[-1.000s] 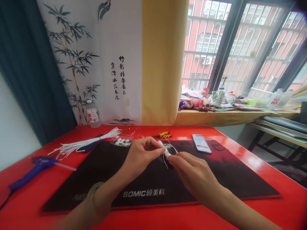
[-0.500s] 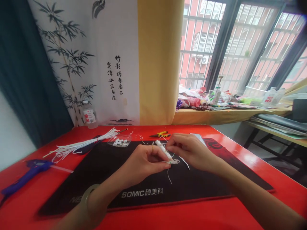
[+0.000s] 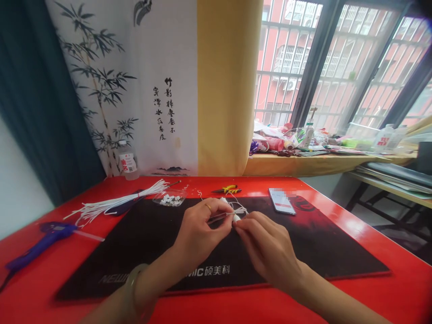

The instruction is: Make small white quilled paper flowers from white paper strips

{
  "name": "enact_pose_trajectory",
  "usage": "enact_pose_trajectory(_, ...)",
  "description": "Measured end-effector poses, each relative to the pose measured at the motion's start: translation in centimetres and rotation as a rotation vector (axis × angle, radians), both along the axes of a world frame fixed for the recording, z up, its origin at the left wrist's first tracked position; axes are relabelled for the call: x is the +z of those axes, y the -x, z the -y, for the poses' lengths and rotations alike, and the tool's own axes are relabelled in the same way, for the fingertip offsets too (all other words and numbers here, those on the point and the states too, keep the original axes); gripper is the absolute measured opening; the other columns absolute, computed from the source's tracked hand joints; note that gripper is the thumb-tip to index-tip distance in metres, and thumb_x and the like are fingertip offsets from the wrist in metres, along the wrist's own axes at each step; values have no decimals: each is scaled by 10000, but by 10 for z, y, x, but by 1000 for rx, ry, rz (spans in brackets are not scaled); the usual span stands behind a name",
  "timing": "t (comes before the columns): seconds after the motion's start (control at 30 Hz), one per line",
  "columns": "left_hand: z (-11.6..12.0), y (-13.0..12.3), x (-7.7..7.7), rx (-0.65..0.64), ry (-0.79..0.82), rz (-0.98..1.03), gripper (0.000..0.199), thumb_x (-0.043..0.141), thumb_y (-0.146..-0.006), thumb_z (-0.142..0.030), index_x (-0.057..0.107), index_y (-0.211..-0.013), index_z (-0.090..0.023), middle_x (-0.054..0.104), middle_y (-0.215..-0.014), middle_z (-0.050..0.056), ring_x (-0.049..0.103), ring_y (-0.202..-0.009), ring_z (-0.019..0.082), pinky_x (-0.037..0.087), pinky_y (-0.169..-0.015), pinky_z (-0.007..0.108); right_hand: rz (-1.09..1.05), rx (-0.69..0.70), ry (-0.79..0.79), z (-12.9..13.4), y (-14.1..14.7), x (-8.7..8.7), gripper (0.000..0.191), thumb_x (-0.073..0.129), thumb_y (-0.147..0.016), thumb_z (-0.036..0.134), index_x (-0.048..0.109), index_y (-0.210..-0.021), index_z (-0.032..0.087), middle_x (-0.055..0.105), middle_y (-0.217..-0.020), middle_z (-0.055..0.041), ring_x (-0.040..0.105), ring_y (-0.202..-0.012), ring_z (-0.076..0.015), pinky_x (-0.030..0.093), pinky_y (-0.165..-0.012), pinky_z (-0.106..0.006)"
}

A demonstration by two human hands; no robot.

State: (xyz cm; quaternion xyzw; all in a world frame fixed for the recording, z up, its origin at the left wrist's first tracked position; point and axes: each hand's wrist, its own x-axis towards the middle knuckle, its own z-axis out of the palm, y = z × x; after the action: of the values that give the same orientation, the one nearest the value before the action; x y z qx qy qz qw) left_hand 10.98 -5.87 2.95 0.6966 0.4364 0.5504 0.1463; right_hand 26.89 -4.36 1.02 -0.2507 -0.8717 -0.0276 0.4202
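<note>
My left hand (image 3: 207,225) is closed in a pinch on a small bundle of looped white cord (image 3: 240,210), whose loops stick out past the fingertips over the black mat (image 3: 162,252). My right hand (image 3: 270,243) has its thumb and fingers pressed together just right of that bundle, close to the left fingertips. Whatever lies between the right fingertips is too small to make out. Behind the hands a white roll (image 3: 223,199) lies partly hidden, with thin white thread (image 3: 229,194) curling around it.
Yellow-and-black pliers (image 3: 227,189) lie behind the mat. A phone (image 3: 282,201) rests at its back right. Toward the left are a clear tray (image 3: 170,198) of small white pieces, a bundle of white stems (image 3: 118,200) and a blue glue gun (image 3: 43,245). A bottle (image 3: 128,162) stands behind.
My right hand has come down and nearer to me, uncovering the phone. My left hand has turned and risen slightly, and the cord loops now point up and away.
</note>
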Motion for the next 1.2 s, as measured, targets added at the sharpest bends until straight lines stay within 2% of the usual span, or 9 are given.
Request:
enact_pose_trajectory(0.13,0,1,0,77,-90,-152,73,549,-724,-136,595,-752,-186,636,-737,-3,581,-685,113,464,-659,196,220,-97,-295,8,-7,4,159,431,-810,89,578,-819,147,565,-661,-38,434,-568,-136,323,-507,-260)
enact_pose_trajectory(0.27,0,1,1,8,-69,-205,106,543,-715,-107,606,-744,-187,637,-739,2,582,-687,118,466,-658,203,364,-86,-415,10,-16,26,187,414,-815,97,589,-818,161,583,-693,-35,456,-596,-143,307,-515,-273)
enact_pose_trajectory(0.4,5,1,7,-172,68,-161,112,560,-702,-93,617,-726,-186,637,-734,-6,584,-677,112,473,-652,193,346,-85,-326,2,-19,51,172,425,-820,128,583,-775,182,573,-689,-22,467,-635,-146,305,-541,-276)
enact_pose_trajectory(0.5,9,3,12,-285,218,-79,79,583,-696,-115,617,-702,-185,633,-704,-18,585,-660,105,479,-646,181,226,-1,-38,-12,-18,59,142,447,-831,177,570,-760,179,565,-703,-11,477,-644,-122,324,-547,-242)
enact_pose_trajectory(0.7,12,4,15,-351,330,152,51,611,-676,-123,609,-677,-174,642,-715,-14,600,-701,115,488,-694,198,-28,154,444,-29,-14,33,164,463,-842,231,522,-702,173,530,-635,18,456,-571,-92,344,-510,-199)
enact_pose_trajectory(0.8,8,2,11,-223,221,178,58,605,-679,-121,610,-687,-178,645,-698,-27,603,-683,103,486,-679,179,-22,114,357,-18,-11,13,159,436,-843,192,521,-712,161,515,-654,-2,454,-582,-103,339,-526,-218)
enact_pose_trajectory(0.97,-4,1,-4,-83,178,-6,98,557,-692,-105,616,-710,-181,650,-701,-25,608,-678,112,477,-671,189,155,-30,-84,5,-11,-5,153,409,-812,98,553,-786,144,523,-669,-29,436,-589,-130,292,-528,-260)
enact_pose_trajectory(1.1,-5,4,-9,-222,329,-288,106,536,-690,-117,620,-676,-179,615,-605,-28,577,-592,117,442,-550,193,343,-101,-203,11,-18,0,183,397,-803,79,556,-759,158,512,-641,-12,414,-569,-137,224,-498,-284)
enact_pose_trajectory(1.2,1,8,-3,-463,467,-335,82,553,-680,-123,622,-672,-167,604,-601,-24,565,-584,117,426,-526,191,277,-4,63,9,-24,8,151,421,-803,113,548,-740,164,512,-669,-5,426,-587,-124,255,-512,-268)
